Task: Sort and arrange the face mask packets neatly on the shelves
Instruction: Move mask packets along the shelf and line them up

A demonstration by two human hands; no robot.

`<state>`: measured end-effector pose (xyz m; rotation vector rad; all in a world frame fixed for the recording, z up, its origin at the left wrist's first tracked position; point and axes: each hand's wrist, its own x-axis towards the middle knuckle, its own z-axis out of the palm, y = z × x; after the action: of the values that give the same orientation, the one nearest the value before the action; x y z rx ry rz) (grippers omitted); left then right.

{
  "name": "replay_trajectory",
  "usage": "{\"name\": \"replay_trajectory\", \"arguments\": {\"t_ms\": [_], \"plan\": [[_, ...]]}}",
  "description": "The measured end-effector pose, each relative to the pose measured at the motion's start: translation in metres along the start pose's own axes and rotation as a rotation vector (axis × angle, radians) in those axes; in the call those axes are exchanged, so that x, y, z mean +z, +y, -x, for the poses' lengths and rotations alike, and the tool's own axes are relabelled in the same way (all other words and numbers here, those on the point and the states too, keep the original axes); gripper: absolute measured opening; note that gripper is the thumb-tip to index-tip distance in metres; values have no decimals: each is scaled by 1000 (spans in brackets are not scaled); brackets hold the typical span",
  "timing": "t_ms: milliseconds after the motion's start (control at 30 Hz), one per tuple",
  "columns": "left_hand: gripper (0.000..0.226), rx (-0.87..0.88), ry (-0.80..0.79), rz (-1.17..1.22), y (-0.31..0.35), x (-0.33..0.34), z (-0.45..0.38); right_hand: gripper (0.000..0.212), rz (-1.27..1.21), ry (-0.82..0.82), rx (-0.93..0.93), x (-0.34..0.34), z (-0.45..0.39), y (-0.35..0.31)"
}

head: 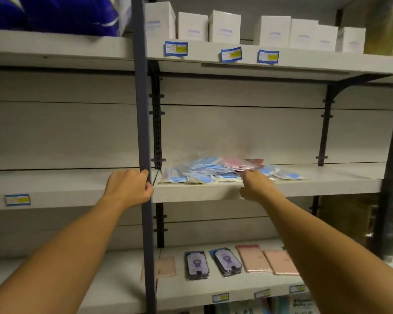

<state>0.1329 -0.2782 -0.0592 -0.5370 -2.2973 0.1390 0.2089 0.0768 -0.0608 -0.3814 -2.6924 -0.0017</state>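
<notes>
A loose heap of face mask packets [204,172], mostly blue in clear wrappers, lies on the middle shelf [327,180]. A pink packet [235,164] sits on top of the heap. My right hand [255,184] reaches over the shelf's front edge and its fingers are at the pink packet; the view is blurred, so the grip is unclear. My left hand [128,184] grips the dark upright post [143,109] of the rack at shelf height.
White boxes [225,26] line the upper shelf, with blue price tags [176,48] on its edge. On the lower shelf [213,288] lie dark and pink packets [254,259]. Blue bags [55,12] sit at the top left. The left bay's middle shelf [66,189] carries a price tag.
</notes>
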Motion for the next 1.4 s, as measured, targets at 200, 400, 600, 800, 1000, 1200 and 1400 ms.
{"name": "replay_trajectory", "arguments": {"t_ms": [200,400,600,800,1000,1200,1400], "plan": [[15,12,-50,6,39,-11,0,27,-17,4,-73,1,-8,17],[16,-26,-51,129,73,-10,-25,32,-58,27,-101,0,-21,34],[25,-59,4,296,105,3,-75,36,-114,73,-80,-3,-51,66],[20,-123,8,296,129,30,-134,42,-92,57,-6,-6,-93,104],[21,-210,-107,286,133,63,-194,39,-127,15,61,-5,-148,114],[20,-276,-257,365,132,100,-230,32,-113,-68,34,15,-189,109],[46,-334,-377,458,141,122,-248,45,-208,-127,70,24,-222,100]]}}
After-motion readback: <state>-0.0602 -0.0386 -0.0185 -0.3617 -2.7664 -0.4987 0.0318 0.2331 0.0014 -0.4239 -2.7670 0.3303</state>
